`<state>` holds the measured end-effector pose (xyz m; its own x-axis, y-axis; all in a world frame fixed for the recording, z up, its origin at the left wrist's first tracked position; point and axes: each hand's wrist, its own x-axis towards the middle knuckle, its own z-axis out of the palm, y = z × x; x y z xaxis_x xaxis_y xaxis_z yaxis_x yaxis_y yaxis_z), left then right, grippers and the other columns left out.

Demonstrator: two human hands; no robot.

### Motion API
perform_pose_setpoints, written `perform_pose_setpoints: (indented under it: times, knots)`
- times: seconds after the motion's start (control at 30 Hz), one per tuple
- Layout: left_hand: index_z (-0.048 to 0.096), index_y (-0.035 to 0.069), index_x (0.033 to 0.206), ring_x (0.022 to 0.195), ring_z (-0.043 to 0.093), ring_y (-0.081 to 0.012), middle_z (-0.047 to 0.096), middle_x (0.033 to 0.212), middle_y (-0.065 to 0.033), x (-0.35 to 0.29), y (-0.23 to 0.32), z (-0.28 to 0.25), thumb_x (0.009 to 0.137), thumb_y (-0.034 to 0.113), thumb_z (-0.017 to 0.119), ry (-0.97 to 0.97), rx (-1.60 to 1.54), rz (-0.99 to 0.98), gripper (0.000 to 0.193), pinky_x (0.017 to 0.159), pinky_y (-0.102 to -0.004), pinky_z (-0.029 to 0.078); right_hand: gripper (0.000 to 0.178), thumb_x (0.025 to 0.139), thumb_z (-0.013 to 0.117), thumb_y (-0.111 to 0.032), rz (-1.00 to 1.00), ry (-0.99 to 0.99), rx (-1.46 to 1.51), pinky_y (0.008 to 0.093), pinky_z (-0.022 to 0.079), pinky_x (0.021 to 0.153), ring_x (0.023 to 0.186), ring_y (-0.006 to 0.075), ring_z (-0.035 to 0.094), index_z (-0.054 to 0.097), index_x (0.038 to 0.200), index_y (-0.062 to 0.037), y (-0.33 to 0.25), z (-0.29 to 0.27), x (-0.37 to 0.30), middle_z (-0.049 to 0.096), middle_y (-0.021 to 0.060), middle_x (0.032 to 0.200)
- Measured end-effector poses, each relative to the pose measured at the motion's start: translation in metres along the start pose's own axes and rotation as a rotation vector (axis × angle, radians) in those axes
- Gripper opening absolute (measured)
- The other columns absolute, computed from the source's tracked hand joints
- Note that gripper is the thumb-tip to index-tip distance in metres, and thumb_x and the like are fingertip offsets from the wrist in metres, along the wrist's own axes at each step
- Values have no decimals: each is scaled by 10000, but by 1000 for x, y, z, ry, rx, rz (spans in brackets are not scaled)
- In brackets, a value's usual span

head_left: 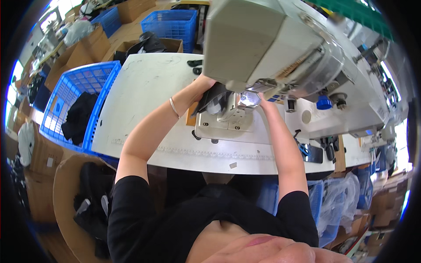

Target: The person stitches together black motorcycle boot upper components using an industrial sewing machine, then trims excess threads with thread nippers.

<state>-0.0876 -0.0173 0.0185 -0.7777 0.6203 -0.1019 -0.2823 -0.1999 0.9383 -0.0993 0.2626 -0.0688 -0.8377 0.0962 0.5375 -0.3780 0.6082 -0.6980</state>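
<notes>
A large pale sewing machine (245, 44) stands over the white table, its small lamp lit near the needle area. My left hand (204, 83) reaches in from the left and grips the far edge of a black fabric piece (213, 97); the machine head hides its fingertips. That piece lies tilted against the machine's bed, with a greyish patch showing on it. On the other side of the needle area is my right hand (264, 101). Its fingers disappear behind the machine parts, so what they touch cannot be seen.
Left of the white table (144, 87) stands a blue crate (79, 105) with black fabric inside. Below it, a cardboard box (66, 197) holds more dark pieces. A dark phone-like slab (312, 153) and small tools lie at the right. Another blue crate (169, 26) stands behind.
</notes>
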Motion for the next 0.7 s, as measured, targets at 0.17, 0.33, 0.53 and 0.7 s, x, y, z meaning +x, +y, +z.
perform_pose_setpoints:
  times: [0.17,0.33,0.53,0.7]
  knots:
    - [161,-26,1412,926,629,-233,518,1175,-210,-42,-26,-34,780,93,726,593,-163,194,857,751,-337,565,240,893,575,-195,177,-198,-218,288,452,748,819,151,560,659,1002,1,-18,-15,-28,639,49,904]
    - [132,5,1415,991,581,-196,531,1149,-169,-147,-37,-20,791,63,711,800,-11,645,853,827,-299,524,161,976,487,-109,123,227,233,187,395,603,684,57,503,572,885,-7,-123,-18,-153,585,37,760]
    - [129,25,1426,1068,553,-206,503,1195,-168,-209,-26,4,807,42,703,998,128,846,844,907,-321,485,162,951,513,-72,362,-99,387,195,403,541,582,74,512,637,978,29,-161,24,-216,574,41,685]
    - [136,28,1427,1060,555,-205,502,1194,-165,-231,-17,14,794,25,709,994,94,904,854,912,-318,476,161,949,515,-68,364,-183,438,194,402,533,568,75,511,640,976,31,-170,40,-212,576,43,666]
